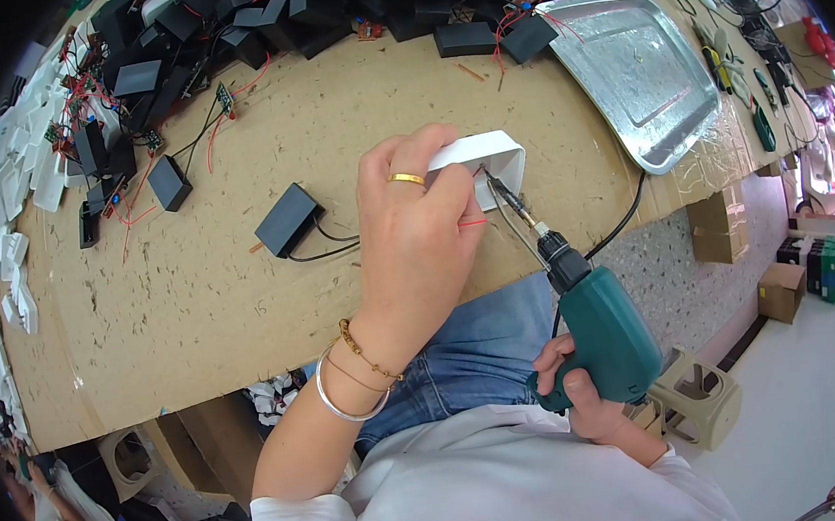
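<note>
My left hand (412, 201) is closed round a white plastic housing (501, 157), its open side turned to the right. A short red wire (472, 222) sticks out beside the thumb. My right hand (580, 385) grips the handle of a green soldering gun (610, 332), which has a thin feed tube alongside its barrel. The gun's tip reaches inside the housing, close to my left fingertips; whether it touches a part there I cannot tell. Left of my left hand lies a black box (290, 219), its black cable running under that hand.
Black boxes (313, 14) with red wires and small circuit boards heap along the far edge. White plastic shells (18, 178) pile up on the left. A metal tray (640, 68) lies on the right of the cardboard-covered table (143, 337), near hand tools (718, 69). A stool (701, 389) stands below.
</note>
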